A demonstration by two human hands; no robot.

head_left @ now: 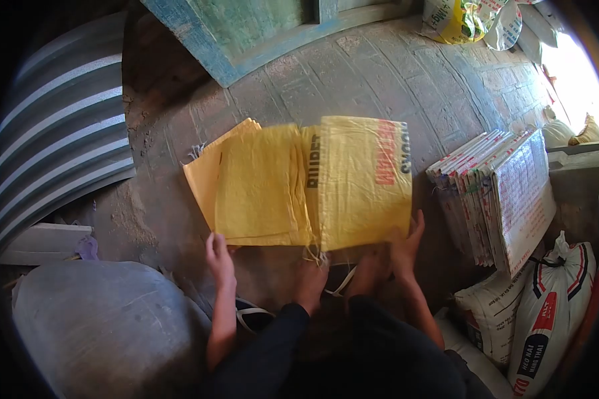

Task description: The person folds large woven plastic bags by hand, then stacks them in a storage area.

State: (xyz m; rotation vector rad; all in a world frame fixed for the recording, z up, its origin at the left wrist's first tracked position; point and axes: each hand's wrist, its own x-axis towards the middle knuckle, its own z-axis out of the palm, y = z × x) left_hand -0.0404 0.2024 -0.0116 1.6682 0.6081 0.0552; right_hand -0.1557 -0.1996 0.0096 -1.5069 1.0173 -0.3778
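A yellow woven sack with black and red print lies opened out in front of my feet, its left part folded in layers. Loose strings hang at its lower middle edge. My left hand is at the sack's lower left corner, its fingers pinched around the edge. At the lower right edge, my right hand has its thumb and fingers on the sack, partly hidden and slightly blurred. Beneath the sack's left side, more folded orange-yellow sacks stick out.
A stack of folded white sacks stands at the right, above filled bags. Corrugated sheets are at the upper left, a grey rounded object at the lower left. A blue-green wooden frame borders the brick floor.
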